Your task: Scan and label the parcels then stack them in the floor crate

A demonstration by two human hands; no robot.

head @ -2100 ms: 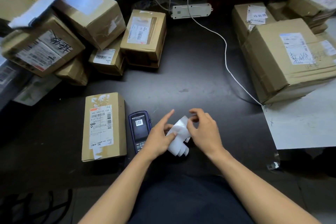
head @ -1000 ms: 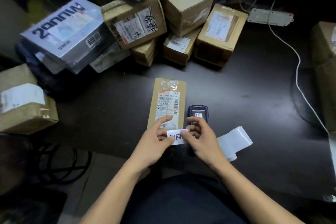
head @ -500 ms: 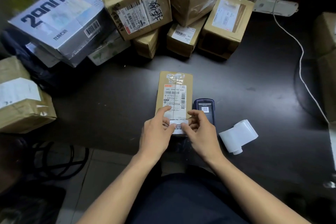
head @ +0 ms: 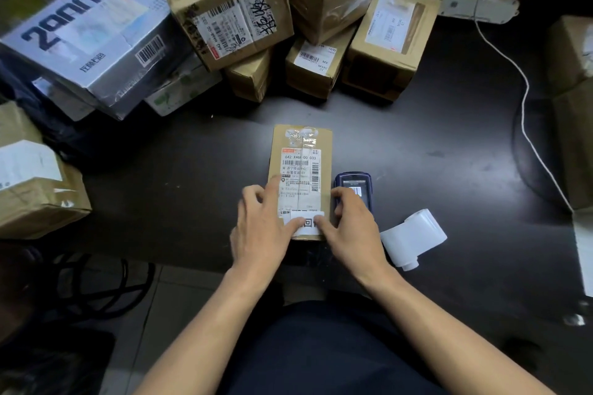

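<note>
A dark table (head: 433, 144) fills most of the view, its near edge running in front of the person's dark-clothed lap. At the far left a heap of parcels (head: 231, 19) leans together: a large silver-grey box (head: 93, 38) printed with bold dark letters, several brown cartons with shipping labels, and one carton (head: 390, 38) lying at the right end of the heap. Another brown carton (head: 35, 189) with a white label sits apart at the left edge, and more brown boxes (head: 574, 106) show at the right edge. A white cable (head: 526, 99) curves across the table from a pale power strip (head: 479, 6) at the back. In the middle, near the front edge, lies the small flat parcel (head: 301, 176), label side up. Just to its right, touching or nearly so, rests a dark blue handheld scanner (head: 353, 186) with its screen lit, and further right lies a white label roll (head: 414, 236) on its side. Both hands rest on the parcel's near end: the left hand (head: 260, 228) has its fingers loosely spread, its thumb pressing flat on a small white sticker (head: 306, 221); the right hand (head: 349, 228) presses the sticker's other end with its thumb, its fingers lying partly over the scanner's lower part.
</note>
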